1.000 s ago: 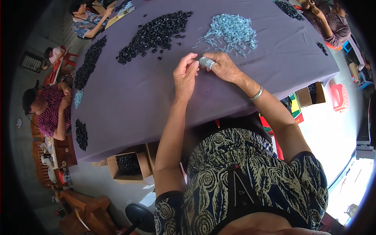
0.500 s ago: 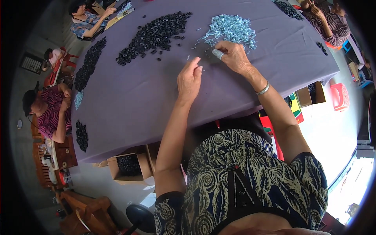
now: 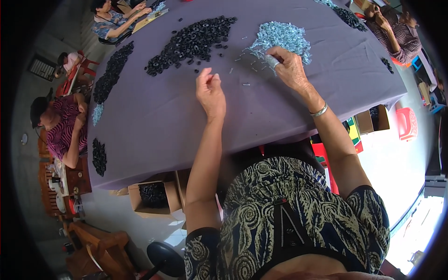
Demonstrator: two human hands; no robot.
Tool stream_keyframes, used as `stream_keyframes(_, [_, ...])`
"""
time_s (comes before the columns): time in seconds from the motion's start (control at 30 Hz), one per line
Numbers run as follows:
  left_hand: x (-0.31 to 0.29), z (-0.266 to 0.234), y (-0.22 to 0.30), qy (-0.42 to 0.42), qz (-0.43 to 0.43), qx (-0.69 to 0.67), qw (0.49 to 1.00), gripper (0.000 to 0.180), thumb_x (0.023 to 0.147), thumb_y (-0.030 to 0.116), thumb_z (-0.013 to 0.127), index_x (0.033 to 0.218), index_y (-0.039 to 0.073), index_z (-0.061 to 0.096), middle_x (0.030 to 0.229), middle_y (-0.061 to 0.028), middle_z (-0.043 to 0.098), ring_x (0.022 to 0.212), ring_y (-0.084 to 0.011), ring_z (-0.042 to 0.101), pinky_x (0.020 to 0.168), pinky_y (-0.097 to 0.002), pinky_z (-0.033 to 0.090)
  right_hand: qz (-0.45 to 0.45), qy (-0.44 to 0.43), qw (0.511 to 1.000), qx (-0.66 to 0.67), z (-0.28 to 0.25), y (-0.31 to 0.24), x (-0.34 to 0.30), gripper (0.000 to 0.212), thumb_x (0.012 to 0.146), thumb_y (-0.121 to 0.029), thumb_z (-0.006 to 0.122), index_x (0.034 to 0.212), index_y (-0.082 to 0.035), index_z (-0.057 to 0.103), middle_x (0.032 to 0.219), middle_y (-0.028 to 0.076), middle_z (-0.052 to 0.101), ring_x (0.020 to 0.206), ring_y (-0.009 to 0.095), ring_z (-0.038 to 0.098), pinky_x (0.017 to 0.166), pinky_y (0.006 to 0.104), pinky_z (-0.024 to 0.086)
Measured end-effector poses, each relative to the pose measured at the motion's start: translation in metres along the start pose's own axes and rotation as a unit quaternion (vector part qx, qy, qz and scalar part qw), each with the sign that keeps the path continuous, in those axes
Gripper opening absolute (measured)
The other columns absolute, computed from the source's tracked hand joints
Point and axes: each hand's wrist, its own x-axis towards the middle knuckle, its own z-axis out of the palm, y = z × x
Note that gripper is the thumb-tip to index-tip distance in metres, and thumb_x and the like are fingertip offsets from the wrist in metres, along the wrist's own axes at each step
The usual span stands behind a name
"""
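Observation:
My left hand (image 3: 211, 97) hovers over the purple cloth, just short of a heap of small black rings (image 3: 196, 42). Its fingers are bent and a gap shows between finger and thumb, with nothing visible in it. At the near edge of a pile of small silvery springs (image 3: 282, 36) is my right hand (image 3: 290, 70). Its fingers are curled in toward the thumb, which wears a pale wrap (image 3: 271, 61); whatever they pinch is hidden. A loose spring (image 3: 246, 85) lies on the cloth between my hands, and several more are scattered beside the pile.
A purple cloth covers the table (image 3: 158, 130). More black pieces lie along the left side (image 3: 112, 70) and far right (image 3: 350, 19). Co-workers sit at the left (image 3: 63, 126), far left (image 3: 114, 21) and far right (image 3: 394, 32). A cardboard box (image 3: 175, 196) stands below the near edge.
My left hand has moved left, away from my right hand, and its finger and thumb have parted. My right hand has shifted slightly right. The loose spring between them now shows fully.

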Motion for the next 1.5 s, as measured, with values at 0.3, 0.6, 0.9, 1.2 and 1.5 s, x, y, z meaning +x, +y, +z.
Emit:
stream_keyframes(0.3, [0.034, -0.047, 0.007, 0.098, -0.206, -0.17, 0.959, 0.024, 0.086, -0.003, 0.059, 0.109, 0.005, 0.06, 0.088, -0.0015, 0.056, 0.071, -0.0076, 0.055, 0.053, -0.0208, 0.042, -0.184, -0.108, 0.976, -0.04, 0.048, -0.022, -0.004, 0.026, 0.081, -0.003, 0.07, 0.106, -0.003, 0.063, 0.092, 0.008, 0.063, 0.084, 0.022, 0.062, 0.074, 0.0331, 0.053])
stream_keyframes(0.6, [0.046, -0.086, -0.004, 0.153, -0.227, -0.129, 0.953, 0.027, 0.085, -0.003, 0.059, 0.11, 0.004, 0.059, 0.09, -0.0032, 0.057, 0.071, -0.0078, 0.054, 0.054, -0.0209, 0.041, -0.361, -0.17, 0.863, -0.311, 0.081, -0.005, 0.013, 0.023, 0.079, -0.014, 0.064, 0.101, -0.01, 0.063, 0.099, 0.002, 0.057, 0.101, 0.022, 0.05, 0.085, 0.0398, 0.041])
stream_keyframes(0.9, [0.043, -0.072, -0.004, 0.104, -0.203, -0.073, 0.971, 0.023, 0.087, 0.001, 0.062, 0.109, 0.004, 0.061, 0.083, 0.001, 0.055, 0.071, -0.0059, 0.054, 0.054, -0.0202, 0.043, -0.307, -0.1, 0.915, -0.241, 0.04, 0.012, 0.025, 0.016, 0.076, -0.004, 0.066, 0.092, -0.009, 0.066, 0.089, 0.005, 0.06, 0.088, 0.025, 0.057, 0.078, 0.039, 0.046])
stream_keyframes(1.2, [0.036, -0.073, 0.017, 0.088, -0.288, -0.155, 0.941, 0.025, 0.095, 0.028, 0.06, 0.087, 0.004, 0.062, 0.062, -0.0006, 0.049, 0.046, -0.0082, 0.044, 0.038, -0.0226, 0.032, -0.11, -0.148, 0.978, -0.098, 0.082, 0.012, 0.094, 0.023, 0.083, -0.008, 0.064, 0.106, -0.005, 0.061, 0.1, 0.013, 0.064, 0.095, 0.031, 0.063, 0.083, 0.0399, 0.051])
stream_keyframes(1.5, [0.031, -0.061, 0.016, 0.105, -0.288, -0.12, 0.944, 0.053, 0.095, 0.046, 0.053, 0.061, 0.005, 0.051, 0.049, 0.0009, 0.039, 0.035, -0.0067, 0.029, 0.033, -0.0239, 0.018, -0.123, -0.251, 0.931, -0.233, 0.127, 0.023, 0.141, 0.028, 0.087, -0.027, 0.063, 0.111, -0.013, 0.06, 0.105, 0.013, 0.061, 0.103, 0.031, 0.058, 0.091, 0.0395, 0.046])
